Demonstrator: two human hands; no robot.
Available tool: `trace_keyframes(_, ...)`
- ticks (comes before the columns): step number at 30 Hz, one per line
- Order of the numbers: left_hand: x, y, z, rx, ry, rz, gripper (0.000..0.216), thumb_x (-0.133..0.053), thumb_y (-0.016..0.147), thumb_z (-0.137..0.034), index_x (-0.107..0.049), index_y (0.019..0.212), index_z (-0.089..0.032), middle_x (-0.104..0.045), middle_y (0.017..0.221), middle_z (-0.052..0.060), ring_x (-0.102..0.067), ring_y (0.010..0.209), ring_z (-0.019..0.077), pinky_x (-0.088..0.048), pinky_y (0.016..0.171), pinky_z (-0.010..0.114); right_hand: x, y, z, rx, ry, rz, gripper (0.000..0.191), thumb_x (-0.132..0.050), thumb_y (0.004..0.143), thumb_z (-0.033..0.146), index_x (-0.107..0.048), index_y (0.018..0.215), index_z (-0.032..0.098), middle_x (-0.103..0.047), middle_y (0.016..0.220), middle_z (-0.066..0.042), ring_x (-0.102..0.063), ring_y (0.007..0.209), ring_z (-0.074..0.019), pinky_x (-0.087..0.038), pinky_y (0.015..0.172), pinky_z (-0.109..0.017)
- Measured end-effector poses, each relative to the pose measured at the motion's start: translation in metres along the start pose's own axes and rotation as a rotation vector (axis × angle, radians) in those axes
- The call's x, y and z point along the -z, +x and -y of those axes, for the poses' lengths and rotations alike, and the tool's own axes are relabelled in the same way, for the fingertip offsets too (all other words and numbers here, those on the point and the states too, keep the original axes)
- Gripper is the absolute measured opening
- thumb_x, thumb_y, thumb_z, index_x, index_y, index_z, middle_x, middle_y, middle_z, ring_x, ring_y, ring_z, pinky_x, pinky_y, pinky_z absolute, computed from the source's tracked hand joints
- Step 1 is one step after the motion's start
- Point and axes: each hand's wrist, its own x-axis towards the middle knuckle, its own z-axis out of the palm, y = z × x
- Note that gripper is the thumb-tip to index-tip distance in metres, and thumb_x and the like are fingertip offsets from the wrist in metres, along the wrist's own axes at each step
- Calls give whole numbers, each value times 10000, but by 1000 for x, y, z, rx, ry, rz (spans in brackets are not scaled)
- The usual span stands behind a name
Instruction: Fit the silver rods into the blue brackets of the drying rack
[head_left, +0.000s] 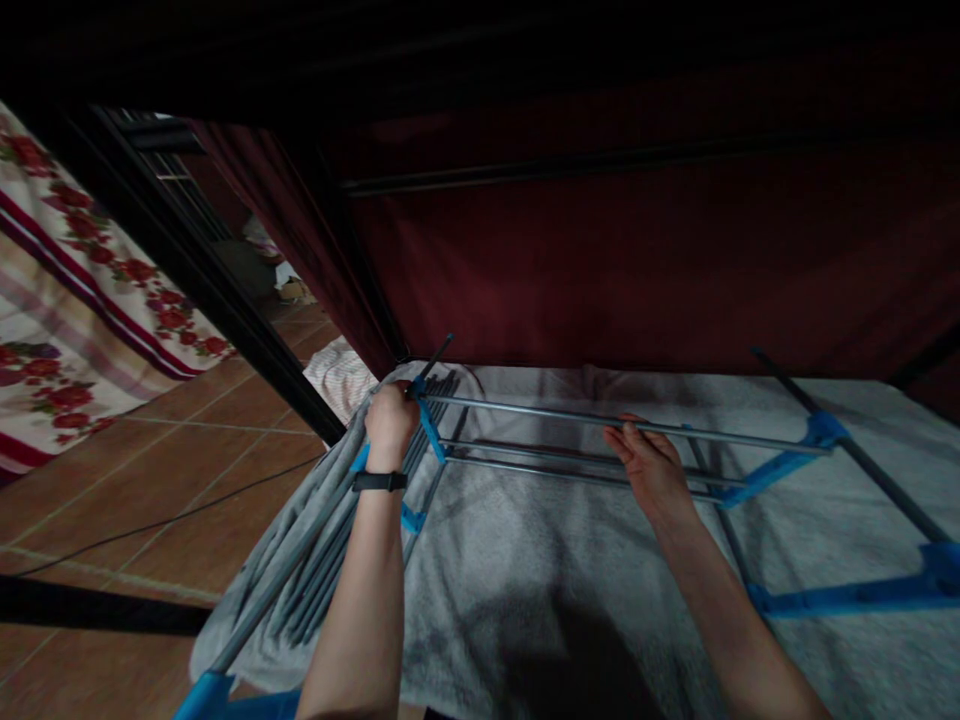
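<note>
A partly assembled rack of grey metal tubes and blue plastic connectors lies over a grey blanket. My left hand (390, 422), with a dark band at the wrist, is closed at the left blue connector (430, 425), by the left end of a long metal tube (525, 408). Fingers of my right hand (651, 468) are closed around that same tube, right of its middle. The tube's right end meets another blue connector (825, 430). Below it, two more tubes (540, 468) run nearly parallel. My left palm hides part of the joint.
Several loose grey tubes (330, 570) lie bundled on the blanket (510, 570) at the left. Another blue connector (206, 695) sits near the front left. Dark red fabric (600, 280) hangs behind. A black post (187, 280) and a cable (180, 515) are over the tiled floor (150, 460).
</note>
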Motion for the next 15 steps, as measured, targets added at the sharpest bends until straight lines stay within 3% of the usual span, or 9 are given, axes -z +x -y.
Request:
trace_keyframes(10,-1,0,1,-26,-9,-35,458,-633,942,-197,-839,1349,-232,-880,1138,157,-798,1204,381,-625,987,418,-3,-5,0,14,-7,38,495,-1148,568,495,-849,878,252,-827,891,13,-844,849,-200,-737,1021,-439)
trace_keyframes(15,-2,-1,-1,2,65,-5,490,-550,994,-160,-821,1399,-205,-862,1265,194,-792,1263,375,-620,1020,415,-5,-1,-8,19,-3,-20,459,-1134,615,489,-805,821,243,-823,906,10,-838,839,-192,-734,1030,-456)
